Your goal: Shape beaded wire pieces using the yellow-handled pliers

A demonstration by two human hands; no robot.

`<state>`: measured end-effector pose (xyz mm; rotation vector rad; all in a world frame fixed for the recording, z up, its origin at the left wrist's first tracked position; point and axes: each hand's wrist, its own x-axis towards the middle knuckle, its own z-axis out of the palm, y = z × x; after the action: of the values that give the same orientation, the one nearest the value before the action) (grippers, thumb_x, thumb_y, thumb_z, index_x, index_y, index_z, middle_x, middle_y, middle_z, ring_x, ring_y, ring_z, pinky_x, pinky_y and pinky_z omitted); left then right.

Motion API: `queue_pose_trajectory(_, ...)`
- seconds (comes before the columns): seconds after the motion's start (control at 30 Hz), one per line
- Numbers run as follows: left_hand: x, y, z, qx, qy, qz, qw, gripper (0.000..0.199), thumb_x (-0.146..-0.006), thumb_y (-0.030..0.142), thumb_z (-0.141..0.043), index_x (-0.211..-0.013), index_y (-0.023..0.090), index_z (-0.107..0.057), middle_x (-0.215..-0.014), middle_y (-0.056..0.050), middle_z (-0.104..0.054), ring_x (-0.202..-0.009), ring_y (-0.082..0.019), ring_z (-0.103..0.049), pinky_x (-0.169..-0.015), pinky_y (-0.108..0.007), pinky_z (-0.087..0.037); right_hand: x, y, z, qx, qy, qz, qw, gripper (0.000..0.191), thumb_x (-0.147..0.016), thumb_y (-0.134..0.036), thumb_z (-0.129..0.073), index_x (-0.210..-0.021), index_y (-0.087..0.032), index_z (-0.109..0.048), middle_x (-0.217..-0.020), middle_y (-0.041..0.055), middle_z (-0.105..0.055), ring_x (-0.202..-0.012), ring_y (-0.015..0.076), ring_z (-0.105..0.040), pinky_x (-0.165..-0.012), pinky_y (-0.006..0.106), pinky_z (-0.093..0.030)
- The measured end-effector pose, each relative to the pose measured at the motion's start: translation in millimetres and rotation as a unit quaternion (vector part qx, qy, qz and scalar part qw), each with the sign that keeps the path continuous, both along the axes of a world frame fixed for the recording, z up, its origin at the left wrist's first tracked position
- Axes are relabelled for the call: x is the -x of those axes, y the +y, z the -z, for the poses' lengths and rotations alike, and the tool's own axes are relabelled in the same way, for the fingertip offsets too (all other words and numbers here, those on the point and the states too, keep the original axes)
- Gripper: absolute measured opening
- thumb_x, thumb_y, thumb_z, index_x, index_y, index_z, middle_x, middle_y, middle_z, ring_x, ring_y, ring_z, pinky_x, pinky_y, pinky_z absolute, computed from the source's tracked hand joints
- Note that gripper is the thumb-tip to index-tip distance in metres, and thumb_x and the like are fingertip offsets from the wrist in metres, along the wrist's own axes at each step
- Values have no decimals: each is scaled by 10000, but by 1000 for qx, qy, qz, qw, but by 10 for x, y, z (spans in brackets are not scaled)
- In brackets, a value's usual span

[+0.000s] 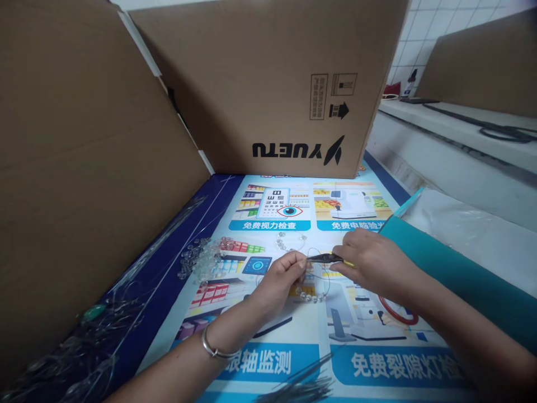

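My left hand (289, 271), with a silver bangle on its wrist, pinches a thin wire loop near the middle of the table. Clear beads (310, 297) are strung along the lower part of this loop. My right hand (363, 254) is wrapped round the yellow handle of dark pliers (325, 258). The pliers' tip meets the wire at my left fingertips; the exact grip is too small to tell. Just behind my left hand lies another beaded wire piece (282, 242). A pile of clear beads (205, 260) rests to the left.
Cardboard panels (260, 73) stand at the back and left. Bundled wires (297, 386) lie at the front edge, with tangled beaded wires (92, 336) at left. A teal box (444, 252) with plastic inside sits at right, below a ledge (453, 120).
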<state>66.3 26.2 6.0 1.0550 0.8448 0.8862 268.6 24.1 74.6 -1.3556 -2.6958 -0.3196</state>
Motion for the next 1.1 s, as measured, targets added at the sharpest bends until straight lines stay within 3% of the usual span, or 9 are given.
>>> queue_pose_trajectory(0.3,-31,-25,31,-20,6,-28,999,231,-832,372,-488,-728,167,-512,-555,39,-397,-525,-88,-325,-517,-213,-248,50,-51,-45,-51,-30,-11,998,220,-848,-367,-488,-803,-184,-601,-759,69,-553,-770,204,-458,-655,317,-284)
queue_pose_trajectory(1.1,-22,-13,38,-60,15,-51,997,217,-858,329,-452,-712,168,-457,-599,32,-414,-575,-91,-348,-563,-219,-281,152,-119,-29,-33,-18,50,998,241,-859,-367,-450,-836,-194,-616,-774,78,-548,-785,223,-454,-665,322,-282)
